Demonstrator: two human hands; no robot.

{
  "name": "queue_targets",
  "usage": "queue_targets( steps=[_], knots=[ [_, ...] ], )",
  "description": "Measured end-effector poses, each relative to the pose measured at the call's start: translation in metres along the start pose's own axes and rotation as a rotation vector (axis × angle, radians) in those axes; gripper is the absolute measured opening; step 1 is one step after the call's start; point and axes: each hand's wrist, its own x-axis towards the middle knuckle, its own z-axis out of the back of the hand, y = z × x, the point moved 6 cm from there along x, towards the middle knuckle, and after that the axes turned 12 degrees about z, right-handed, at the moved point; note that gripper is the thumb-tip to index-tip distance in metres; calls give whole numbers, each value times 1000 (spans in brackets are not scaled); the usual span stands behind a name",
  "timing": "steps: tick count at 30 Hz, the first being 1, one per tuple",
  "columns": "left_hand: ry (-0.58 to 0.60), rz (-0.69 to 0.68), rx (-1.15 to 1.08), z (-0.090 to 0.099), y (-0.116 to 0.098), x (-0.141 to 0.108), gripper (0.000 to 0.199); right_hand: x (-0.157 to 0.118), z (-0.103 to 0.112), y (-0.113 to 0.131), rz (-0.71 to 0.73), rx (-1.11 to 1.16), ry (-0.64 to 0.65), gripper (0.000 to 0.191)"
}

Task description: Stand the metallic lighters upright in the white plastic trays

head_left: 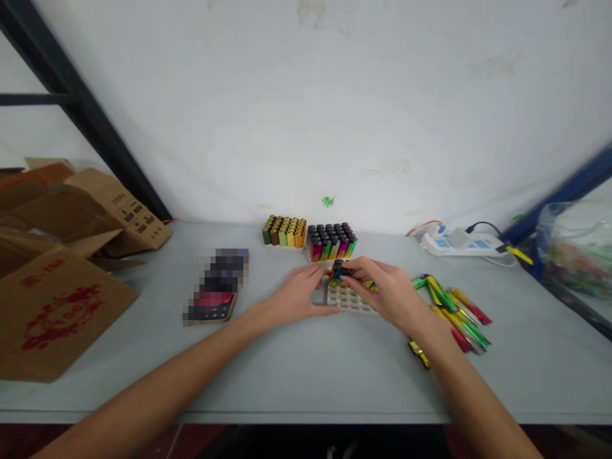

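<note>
- Tray (351, 301), pale and pitted with round hollows, is set on the desk (287, 382) between the two hands, about midway from left to right and nearer the far edge than the near one.
- By the right hand (389, 290), a small dark item (339, 271) is pinched between thumb and fingers over the tray's far left corner; its exact form is partly hidden.
- The left hand (299, 293) is curved about the tray's left end, thumb stretched by the near left corner, fingertips close to the far left one; whether anything is gripped cannot be told.
- Both forearms are reached in across the desk's near edge, converging on the tray, the right palm turned down and inward.
- Just behind the tray, black-topped lighters (329, 245) are stood in rows, with a gold-topped group (285, 231) beside them on the left.
- Shiny coloured sleeves (461, 319) are strewn right of the tray.
- A phone (217, 299) is laid left of the left hand.
- A power strip (442, 243) is placed near the far right corner; cardboard boxes (67, 319) are stacked along the left edge.
</note>
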Motion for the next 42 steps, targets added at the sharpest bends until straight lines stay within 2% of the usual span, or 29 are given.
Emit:
queue_targets(
  steps=[6, 16, 23, 26, 28, 30, 33, 35, 36, 38, 42],
  knots=[
    [-2, -23, -40, 1, -2, 0, 52, 4, -4, 5, 99, 31, 5, 10],
    [11, -2, 2, 1, -1, 0, 58, 5, 4, 1, 100, 74, 57, 9],
    [0, -29, -20, 0, 0, 0, 54, 2, -5, 0, 134, 9, 14, 22],
    [-4, -27, -8, -1, 1, 0, 57, 3, -1, 1, 128, -12, -4, 27],
    [-9, -26, -1, -1, 2, 0, 61, 3, 12, 0, 103, -42, -65, 28],
    [-8, -23, 6, -1, 3, 0, 64, 0, 36, -7, 41, -113, -161, 28],
    [-2, -15, 11, -2, 5, 1, 61, -16, 83, -27, -129, -274, -342, 24],
    [2, -3, 3, -2, 6, 1, 61, -35, 109, -47, -285, -372, -417, 27],
    [4, 4, -1, -2, 6, 1, 62, -45, 116, -58, -356, -412, -390, 28],
    [7, 16, -4, -2, 7, 1, 64, -64, 117, -79, -445, -459, -240, 31],
    [9, 19, -10, -2, 8, 1, 67, -95, 82, -102, -353, -279, 152, 29]
  ],
)
